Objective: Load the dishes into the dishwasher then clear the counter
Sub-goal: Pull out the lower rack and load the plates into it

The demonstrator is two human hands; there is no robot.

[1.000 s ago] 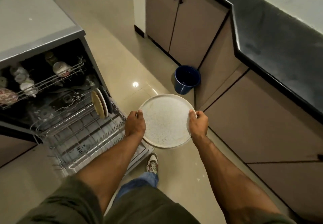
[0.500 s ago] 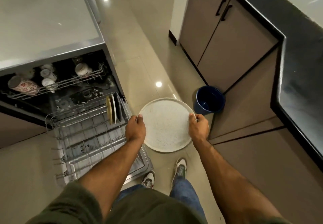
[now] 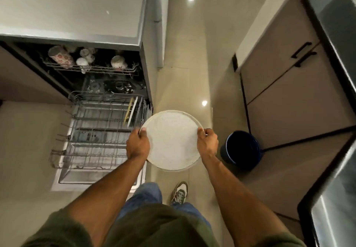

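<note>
**Q:** Plate (image 3: 172, 140): where is it, and how is it held?

**A:** It is held roughly level above the floor, in front of the person's body. The left grip (image 3: 137, 145) is closed on the left rim and the right grip (image 3: 207, 142) on the right rim. The thumbs lie on top, and the fingers below are hidden. The plate is not yet in the dishwasher.

**Q:** What has changed over the last second?

**A:** The person has turned and stepped toward the dishwasher. The two-handed hold is unchanged. The lower rack (image 3: 92, 137) was off to the left and now lies just beside the plate's left edge. In this view the left grip is above the rack's right side. The blue bucket (image 3: 241, 147) was beyond the plate and now stands on the floor to its right.

**Q:** What does that mean for the task?

**A:** This is judged to be the end of the carry and the start of placement. The lower rack is pulled out over the open door (image 3: 77, 177), with rows of tines showing. Two plates (image 3: 133, 112) stand on edge at its far right. Further back, the upper rack (image 3: 92, 67) carries cups. The held plate will probably need tilting upright to seat between the tines near those two. The dark counter (image 3: 337, 25) on the right shows only in part, so what remains to clear cannot be told.
</note>
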